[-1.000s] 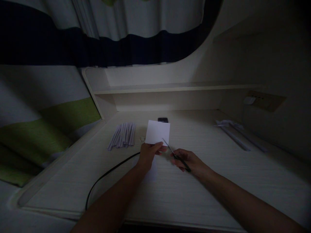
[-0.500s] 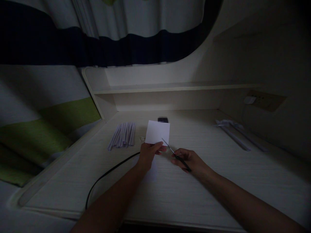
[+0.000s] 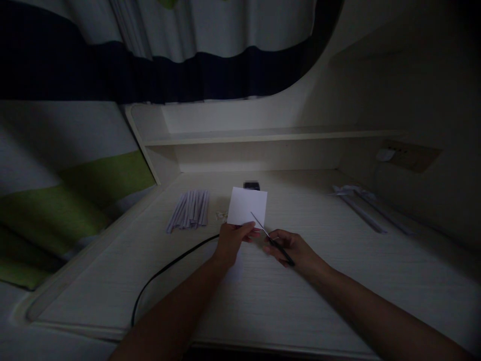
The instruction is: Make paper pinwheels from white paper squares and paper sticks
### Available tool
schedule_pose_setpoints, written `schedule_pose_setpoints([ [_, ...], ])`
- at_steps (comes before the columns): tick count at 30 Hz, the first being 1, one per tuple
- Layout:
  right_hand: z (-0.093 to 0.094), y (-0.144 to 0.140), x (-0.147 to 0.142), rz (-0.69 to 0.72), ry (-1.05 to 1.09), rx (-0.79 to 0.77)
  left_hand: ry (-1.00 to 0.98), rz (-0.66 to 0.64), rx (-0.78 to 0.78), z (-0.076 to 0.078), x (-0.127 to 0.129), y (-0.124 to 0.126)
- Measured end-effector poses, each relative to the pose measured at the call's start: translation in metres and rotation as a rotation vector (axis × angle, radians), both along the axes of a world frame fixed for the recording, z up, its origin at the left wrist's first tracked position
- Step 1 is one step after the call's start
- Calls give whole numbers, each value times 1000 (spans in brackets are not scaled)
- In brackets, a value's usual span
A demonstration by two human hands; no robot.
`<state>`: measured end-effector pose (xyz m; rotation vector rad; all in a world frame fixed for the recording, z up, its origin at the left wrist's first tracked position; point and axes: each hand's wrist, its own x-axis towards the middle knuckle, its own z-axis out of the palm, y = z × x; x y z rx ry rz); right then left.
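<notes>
Two hands — paper [image 3: 247, 206] left, scissors [image 3: 271, 240] right.

Two bare forearms, without sleeves, watch, bracelet or visible rings, reach in from the bottom of the dim frame, the left hand [image 3: 230, 242] and the right hand [image 3: 295, 249] both slender and ungloved, with detail of the nails lost in the low light.

Single head-worn view, forward and down over the desk [image 3: 300, 301], close range.
</notes>
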<state>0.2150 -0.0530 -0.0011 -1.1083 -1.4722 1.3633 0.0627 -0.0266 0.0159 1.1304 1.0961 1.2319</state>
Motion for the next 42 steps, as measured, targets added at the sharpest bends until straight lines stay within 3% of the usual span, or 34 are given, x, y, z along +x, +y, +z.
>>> schedule_pose_setpoints([
  [15,4,-4,-1,-57,31,-62,-47,-35,-32,1,0,-3],
  [25,-4,5,1,-7,-20,-90,-298,-3,-65,0,-10,8],
  [28,0,9,9,-87,1,-121,-282,7,-46,3,-15,11],
  [32,15,15,26,-230,206,-19,-95,-220,-47,5,-16,8],
  [36,27,16,38,-193,403,-10,93,-527,-75,5,-15,1],
  [39,29,14,40,-163,382,-48,179,-678,-117,3,-15,-2],
  [42,26,13,38,-127,323,-78,217,-741,-134,2,-17,-1],
])
